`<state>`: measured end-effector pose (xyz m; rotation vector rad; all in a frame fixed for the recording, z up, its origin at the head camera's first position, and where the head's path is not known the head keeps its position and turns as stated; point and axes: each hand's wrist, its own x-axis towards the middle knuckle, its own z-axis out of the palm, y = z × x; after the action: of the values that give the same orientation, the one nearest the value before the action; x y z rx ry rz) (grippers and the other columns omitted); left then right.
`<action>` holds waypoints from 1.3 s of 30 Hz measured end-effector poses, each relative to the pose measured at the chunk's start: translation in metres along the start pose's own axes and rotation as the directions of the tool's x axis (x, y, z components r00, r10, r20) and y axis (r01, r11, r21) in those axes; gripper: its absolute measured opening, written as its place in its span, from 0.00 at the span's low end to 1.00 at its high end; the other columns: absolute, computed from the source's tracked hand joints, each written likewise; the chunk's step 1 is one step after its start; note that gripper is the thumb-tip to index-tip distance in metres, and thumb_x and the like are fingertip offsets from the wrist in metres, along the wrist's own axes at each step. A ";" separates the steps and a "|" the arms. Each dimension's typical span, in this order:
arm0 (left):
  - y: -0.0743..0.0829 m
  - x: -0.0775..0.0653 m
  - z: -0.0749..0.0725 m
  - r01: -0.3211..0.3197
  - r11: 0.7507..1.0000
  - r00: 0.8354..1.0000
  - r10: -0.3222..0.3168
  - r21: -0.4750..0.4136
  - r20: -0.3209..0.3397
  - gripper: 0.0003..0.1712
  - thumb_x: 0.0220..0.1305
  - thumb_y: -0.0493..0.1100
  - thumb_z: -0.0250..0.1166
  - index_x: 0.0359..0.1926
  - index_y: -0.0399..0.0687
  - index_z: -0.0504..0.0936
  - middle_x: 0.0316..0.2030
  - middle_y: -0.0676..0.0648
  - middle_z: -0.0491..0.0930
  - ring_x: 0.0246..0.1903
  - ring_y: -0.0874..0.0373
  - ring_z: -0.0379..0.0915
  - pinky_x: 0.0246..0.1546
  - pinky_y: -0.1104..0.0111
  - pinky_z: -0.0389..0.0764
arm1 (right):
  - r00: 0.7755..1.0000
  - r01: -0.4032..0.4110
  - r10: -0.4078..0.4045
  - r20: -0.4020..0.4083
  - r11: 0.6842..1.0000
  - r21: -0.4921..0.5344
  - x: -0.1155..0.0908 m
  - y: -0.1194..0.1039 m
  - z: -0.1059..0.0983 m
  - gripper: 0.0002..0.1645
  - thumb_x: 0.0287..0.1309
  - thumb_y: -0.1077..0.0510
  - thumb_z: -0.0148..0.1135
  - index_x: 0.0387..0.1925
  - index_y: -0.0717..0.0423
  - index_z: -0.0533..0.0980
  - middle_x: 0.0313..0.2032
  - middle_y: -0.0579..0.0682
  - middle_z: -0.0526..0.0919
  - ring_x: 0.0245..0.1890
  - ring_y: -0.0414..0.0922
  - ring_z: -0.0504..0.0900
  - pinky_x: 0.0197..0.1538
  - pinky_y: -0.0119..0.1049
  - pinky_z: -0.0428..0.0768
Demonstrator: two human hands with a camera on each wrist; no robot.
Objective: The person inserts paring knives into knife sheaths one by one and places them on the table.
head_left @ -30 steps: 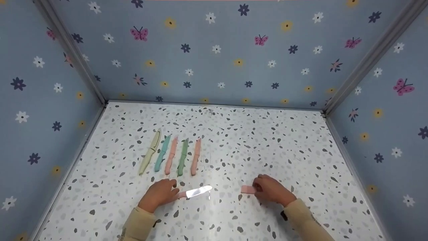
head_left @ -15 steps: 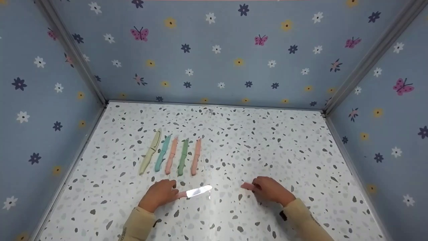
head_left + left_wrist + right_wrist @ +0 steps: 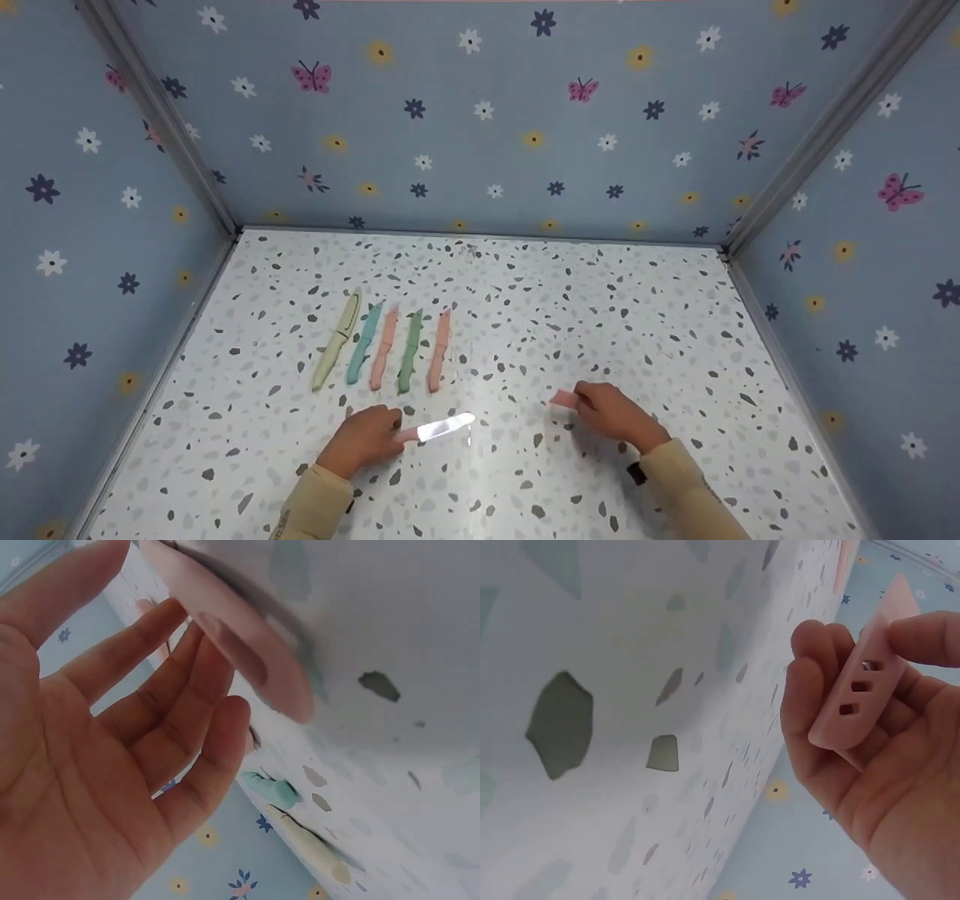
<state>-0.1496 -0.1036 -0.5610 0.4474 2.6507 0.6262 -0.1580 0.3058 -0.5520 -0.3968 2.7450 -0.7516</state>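
Observation:
In the head view my left hand (image 3: 364, 442) is at the pink handle of a paring knife (image 3: 444, 428), whose bare shiny blade points right, low over the table. Up close, the fingertips meet the side of the pink handle (image 3: 247, 645); the thumb's tip leaves the frame near it. My right hand (image 3: 615, 412) holds a pink blade sheath (image 3: 564, 398), apart from the knife. The right wrist view has this sheath (image 3: 866, 682) pinched between thumb and fingers, raised off the table, with several small slots showing.
Sheathed knives lie in a row at the left: cream (image 3: 337, 341), teal (image 3: 364, 343), pink (image 3: 385, 349), green (image 3: 410, 352) and another pink one (image 3: 440, 351). They stand on a speckled white table (image 3: 637, 315), with flowered blue walls (image 3: 480, 112) around it.
My right hand has risen slightly away from me with the sheath, which has turned in the fingers. My left hand has shifted slightly over the knife handle; the knife has barely moved.

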 end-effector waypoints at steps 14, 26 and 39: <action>-0.009 0.003 0.009 -0.108 0.994 0.990 0.108 0.014 -0.095 0.14 0.60 0.50 0.66 0.23 0.49 0.75 0.18 0.54 0.70 0.19 0.58 0.62 0.24 0.62 0.67 | 1.000 0.030 -0.030 -0.004 0.999 0.028 -0.003 0.002 0.001 0.07 0.66 0.62 0.48 0.31 0.51 0.69 0.22 0.43 0.70 0.23 0.41 0.68 0.29 0.38 0.69; -0.011 0.006 0.002 -0.166 0.978 0.986 0.164 -0.125 -0.021 0.18 0.65 0.55 0.60 0.23 0.50 0.75 0.19 0.55 0.69 0.20 0.59 0.63 0.24 0.64 0.66 | 1.000 0.021 -0.021 0.002 0.999 0.050 0.000 0.000 0.001 0.08 0.68 0.57 0.48 0.31 0.49 0.70 0.23 0.42 0.71 0.23 0.40 0.69 0.29 0.37 0.69; 0.011 0.020 -0.005 -0.261 0.944 0.965 0.261 -0.201 -0.029 0.14 0.72 0.50 0.51 0.31 0.49 0.71 0.19 0.54 0.67 0.18 0.61 0.60 0.23 0.66 0.66 | 0.999 0.045 -0.044 -0.024 0.997 0.056 0.004 -0.004 -0.004 0.22 0.67 0.39 0.49 0.22 0.48 0.67 0.16 0.40 0.62 0.18 0.37 0.62 0.24 0.33 0.64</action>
<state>-0.1668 -0.0884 -0.5576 0.7439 2.5140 0.9673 -0.1622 0.3026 -0.5473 -0.4409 2.7377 -0.8478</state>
